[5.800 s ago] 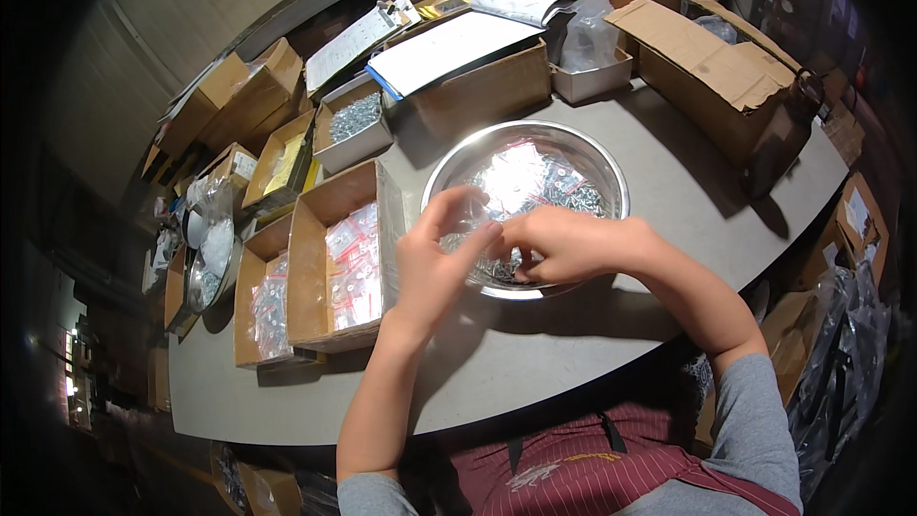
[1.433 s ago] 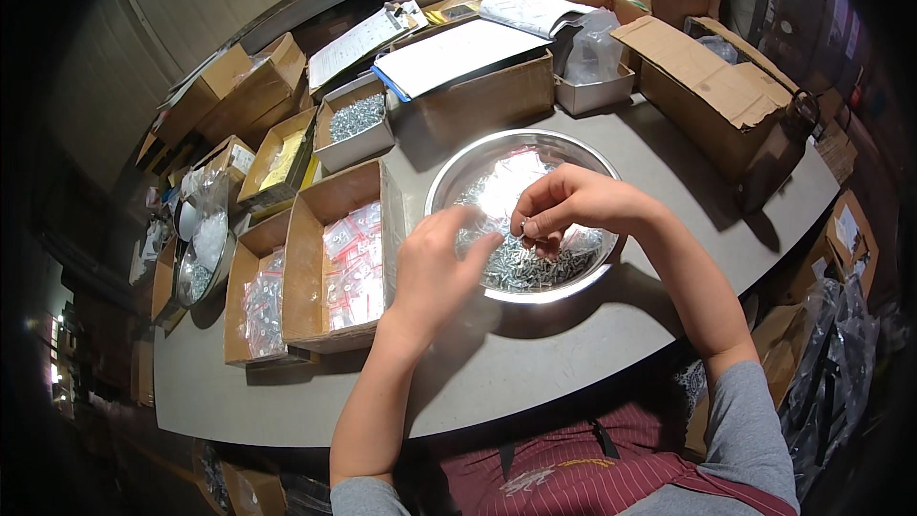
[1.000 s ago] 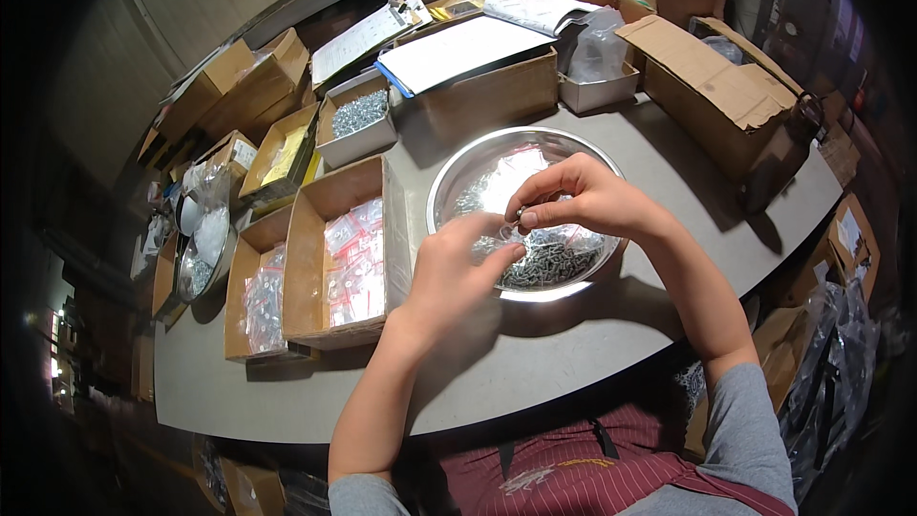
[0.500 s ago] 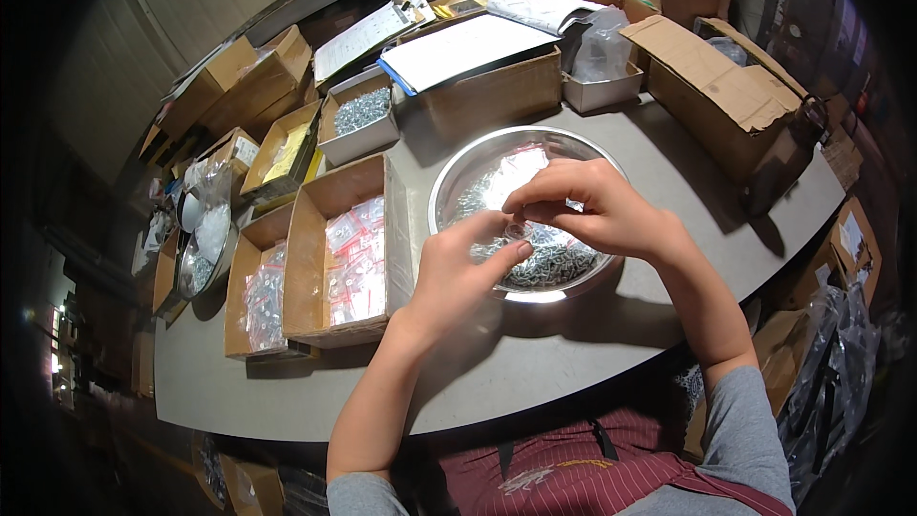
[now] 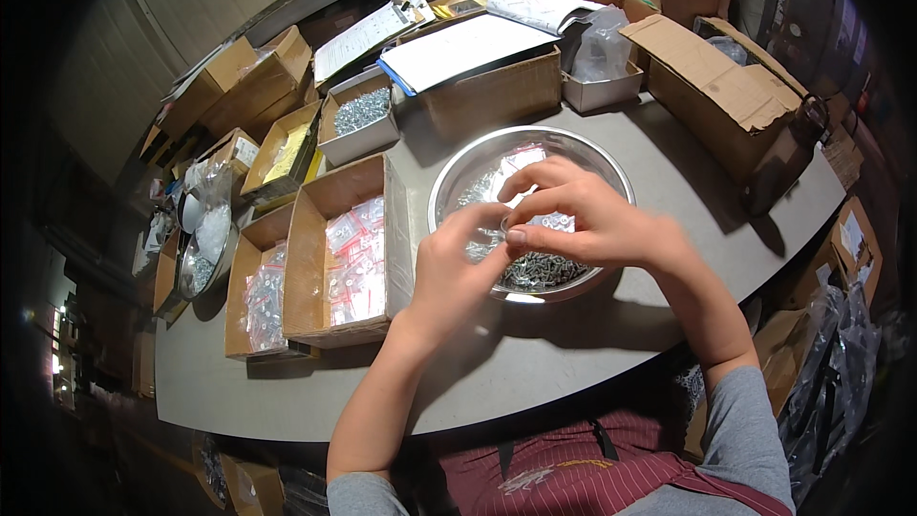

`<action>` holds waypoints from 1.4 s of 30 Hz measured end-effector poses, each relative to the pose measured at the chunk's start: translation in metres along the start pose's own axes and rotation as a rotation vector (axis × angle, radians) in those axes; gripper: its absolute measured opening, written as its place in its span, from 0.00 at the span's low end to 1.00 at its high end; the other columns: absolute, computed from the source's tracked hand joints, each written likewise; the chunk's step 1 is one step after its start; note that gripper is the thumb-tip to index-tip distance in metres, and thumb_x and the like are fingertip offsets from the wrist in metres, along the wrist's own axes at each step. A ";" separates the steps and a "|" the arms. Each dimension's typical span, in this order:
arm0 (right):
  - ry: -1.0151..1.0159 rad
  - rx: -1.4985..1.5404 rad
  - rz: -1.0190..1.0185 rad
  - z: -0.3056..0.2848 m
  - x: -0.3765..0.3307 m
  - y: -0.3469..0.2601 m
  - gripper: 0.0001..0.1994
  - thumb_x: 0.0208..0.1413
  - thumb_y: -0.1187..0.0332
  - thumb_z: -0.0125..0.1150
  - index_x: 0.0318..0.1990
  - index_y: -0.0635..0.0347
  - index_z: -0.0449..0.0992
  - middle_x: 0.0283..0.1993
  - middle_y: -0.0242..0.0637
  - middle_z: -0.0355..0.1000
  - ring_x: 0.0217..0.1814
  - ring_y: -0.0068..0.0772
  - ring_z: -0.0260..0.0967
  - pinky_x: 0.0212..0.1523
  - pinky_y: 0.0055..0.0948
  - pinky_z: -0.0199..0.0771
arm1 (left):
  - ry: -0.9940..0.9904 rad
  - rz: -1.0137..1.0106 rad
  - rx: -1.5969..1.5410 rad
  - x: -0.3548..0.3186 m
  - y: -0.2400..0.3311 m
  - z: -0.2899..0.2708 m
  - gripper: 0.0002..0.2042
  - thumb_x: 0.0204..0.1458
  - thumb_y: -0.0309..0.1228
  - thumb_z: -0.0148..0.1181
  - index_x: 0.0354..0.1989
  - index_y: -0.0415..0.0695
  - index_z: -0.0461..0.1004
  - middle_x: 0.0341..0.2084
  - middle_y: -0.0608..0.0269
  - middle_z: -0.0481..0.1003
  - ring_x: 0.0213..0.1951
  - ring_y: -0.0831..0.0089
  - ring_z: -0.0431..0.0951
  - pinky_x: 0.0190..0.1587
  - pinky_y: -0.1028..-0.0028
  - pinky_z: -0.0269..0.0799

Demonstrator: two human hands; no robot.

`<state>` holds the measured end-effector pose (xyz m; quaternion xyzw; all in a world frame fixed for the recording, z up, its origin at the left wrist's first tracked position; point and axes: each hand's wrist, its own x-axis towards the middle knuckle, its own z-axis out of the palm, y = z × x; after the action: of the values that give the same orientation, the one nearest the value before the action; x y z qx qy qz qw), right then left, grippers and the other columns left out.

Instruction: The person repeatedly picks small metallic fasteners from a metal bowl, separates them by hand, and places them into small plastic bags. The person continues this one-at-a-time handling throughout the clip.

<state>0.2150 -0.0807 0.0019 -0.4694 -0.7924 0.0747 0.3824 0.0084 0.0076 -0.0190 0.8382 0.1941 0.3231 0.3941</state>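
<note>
Item, worktop (image 5: 573, 363): grey, curved near edge, and I am looking down on it over both forearms. Item, steel bowl (image 5: 611, 158), centre: it holds a heap of small dark screws (image 5: 540, 270) at its near side and some clear bags toward the far side. Both hands meet above its near-left rim, which I judge keeps anything dropped falling back into the bowl. Left hand (image 5: 447, 277): fingers curled together, tips pinched up toward the right hand; whatever sits between them is too small for me to name. Right hand (image 5: 578, 220): thumb and forefinger pressed together on a small part at the meeting point, the other fingers arched over the bowl; I cannot tell the part's kind, though a screw from the heap seems likely. Item, open carton (image 5: 315, 325), just left of the bowl: small clear bags with red printing, within easy reach of the left hand. Item, second carton (image 5: 239, 268), further left: more clear bags. Item, small white box (image 5: 358, 115), far left of the bowl: loose silvery hardware. Item, second metal bowl (image 5: 205, 248), far left edge: white packets and some hardware. Item, brown box (image 5: 492, 91), far centre: shut, carrying a clipboard with white paper. Item, large carton (image 5: 735, 86), far right: flaps open, contents hidden from me.
</note>
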 end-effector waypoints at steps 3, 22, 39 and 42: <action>-0.006 0.130 0.127 0.008 0.002 -0.004 0.14 0.61 0.59 0.64 0.37 0.64 0.84 0.49 0.46 0.77 0.52 0.46 0.74 0.52 0.41 0.73 | 0.037 0.028 0.039 -0.001 0.001 0.001 0.15 0.55 0.27 0.70 0.48 0.35 0.77 0.39 0.62 0.82 0.41 0.77 0.80 0.46 0.75 0.76; -0.038 0.705 0.428 0.014 0.003 -0.010 0.11 0.64 0.66 0.65 0.43 0.65 0.75 0.32 0.36 0.78 0.32 0.23 0.76 0.33 0.24 0.76 | -0.076 -0.281 -0.461 -0.001 0.003 -0.012 0.04 0.59 0.27 0.62 0.37 0.40 0.78 0.28 0.67 0.79 0.32 0.83 0.78 0.30 0.82 0.72; -0.052 0.641 0.458 0.011 0.003 -0.028 0.08 0.57 0.67 0.60 0.36 0.65 0.74 0.29 0.31 0.71 0.29 0.19 0.68 0.31 0.24 0.72 | 0.093 0.108 -0.086 -0.009 0.024 -0.011 0.05 0.54 0.25 0.59 0.29 0.36 0.74 0.23 0.68 0.72 0.29 0.81 0.70 0.36 0.77 0.68; 0.024 0.769 0.461 0.013 0.006 -0.029 0.05 0.56 0.71 0.57 0.31 0.63 0.73 0.27 0.25 0.66 0.27 0.15 0.62 0.28 0.20 0.68 | 0.141 0.067 -0.124 -0.008 0.018 -0.019 0.06 0.54 0.26 0.57 0.28 0.37 0.72 0.22 0.67 0.72 0.29 0.81 0.69 0.36 0.78 0.67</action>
<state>0.1848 -0.0883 0.0097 -0.4584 -0.5771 0.4417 0.5116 -0.0090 0.0020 0.0013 0.7934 0.1730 0.4057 0.4195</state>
